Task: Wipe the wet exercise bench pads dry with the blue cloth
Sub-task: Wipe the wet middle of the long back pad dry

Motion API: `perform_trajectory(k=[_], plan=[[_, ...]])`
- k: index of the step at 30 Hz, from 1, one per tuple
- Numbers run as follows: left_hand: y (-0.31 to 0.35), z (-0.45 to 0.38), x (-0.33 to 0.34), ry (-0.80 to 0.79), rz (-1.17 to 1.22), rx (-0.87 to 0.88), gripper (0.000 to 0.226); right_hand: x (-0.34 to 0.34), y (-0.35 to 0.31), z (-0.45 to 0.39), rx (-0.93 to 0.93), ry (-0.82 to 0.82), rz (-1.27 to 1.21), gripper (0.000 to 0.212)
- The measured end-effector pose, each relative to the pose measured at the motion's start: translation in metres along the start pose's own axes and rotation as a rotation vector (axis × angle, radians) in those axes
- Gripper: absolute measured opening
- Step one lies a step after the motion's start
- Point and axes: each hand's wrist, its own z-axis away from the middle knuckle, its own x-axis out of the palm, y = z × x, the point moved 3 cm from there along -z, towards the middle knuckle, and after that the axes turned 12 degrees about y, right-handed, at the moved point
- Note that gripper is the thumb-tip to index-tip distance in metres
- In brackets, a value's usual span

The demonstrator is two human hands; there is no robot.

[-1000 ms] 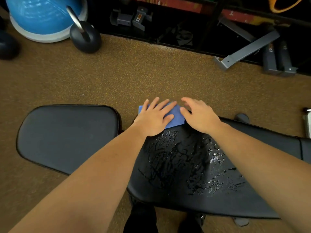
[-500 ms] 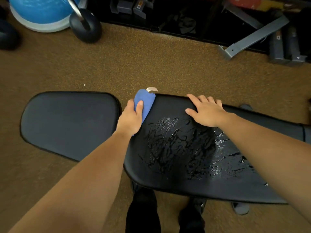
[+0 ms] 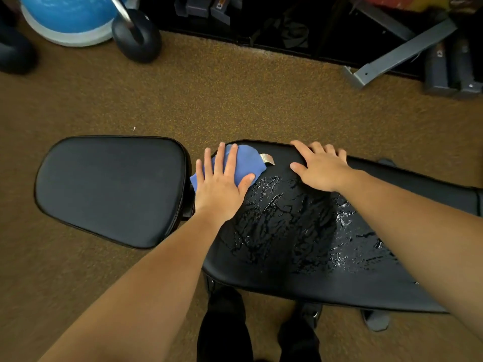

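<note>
The black back pad (image 3: 300,257) of the bench lies in front of me, streaked with water across its middle. The blue cloth (image 3: 248,162), with a pale tag at its right edge, lies on the pad's far left corner. My left hand (image 3: 222,184) presses flat on the cloth with straight, spread fingers. My right hand (image 3: 320,169) rests flat on the pad's far edge, just right of the cloth, fingers over the rim. The smaller seat pad (image 3: 109,189) to the left looks dry.
Brown speckled floor surrounds the bench. A blue balance ball (image 3: 70,17) and a dumbbell (image 3: 137,35) sit at the far left. A grey metal frame (image 3: 397,56) and dark weights lie at the far right. My legs (image 3: 256,333) stand at the bench's near edge.
My left hand has gone from gripping the bunched cloth at the pad's left edge to pressing it flat with spread fingers. The right hand stays on the far edge.
</note>
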Motion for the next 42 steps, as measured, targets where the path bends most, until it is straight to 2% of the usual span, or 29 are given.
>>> perform_trajectory(k=[6,10,14,17,21,23,25,28,29,31,34,39,42], plan=[[0.001,-0.039,-0.003,0.002,0.098,-0.097,0.071,-0.001,-0.003,0.002,0.014,0.009,0.005,0.060],[-0.012,-0.061,-0.010,-0.085,0.339,-0.318,0.056,-0.001,-0.003,0.004,0.022,0.012,0.008,0.060],[-0.037,-0.052,-0.016,-0.105,0.472,-0.555,0.061,0.001,-0.003,0.004,0.019,-0.003,0.015,0.060],[-0.044,-0.026,-0.025,-0.064,0.574,-0.596,0.050,-0.003,-0.005,0.006,-0.011,0.025,0.006,0.061],[-0.045,0.017,-0.030,0.005,0.700,-0.582,0.043,-0.008,-0.034,0.014,-0.201,0.206,-0.034,0.061],[-0.045,0.041,-0.028,0.002,0.682,-0.564,0.058,-0.005,-0.052,0.017,-0.240,0.162,-0.047,0.060],[-0.035,0.065,-0.026,-0.015,0.656,-0.514,0.063,0.001,-0.060,0.017,-0.237,0.093,-0.011,0.060],[-0.010,0.096,-0.020,-0.026,0.322,-0.254,0.071,0.005,-0.060,0.018,-0.232,0.071,0.010,0.059],[-0.006,0.098,-0.013,-0.021,0.218,-0.237,0.072,0.005,-0.059,0.019,-0.238,0.070,0.012,0.058],[-0.003,0.092,-0.008,0.002,0.103,-0.291,0.074,0.003,-0.057,0.020,-0.253,0.062,0.020,0.057],[0.001,0.077,-0.009,0.023,0.068,-0.310,0.076,-0.001,-0.052,0.019,-0.271,0.062,0.027,0.056],[-0.005,0.042,-0.008,0.038,0.102,-0.346,0.075,0.000,-0.047,0.021,-0.285,0.067,0.026,0.056],[-0.015,0.022,-0.010,0.003,0.219,-0.428,0.070,-0.002,-0.045,0.020,-0.289,0.059,0.010,0.055]])
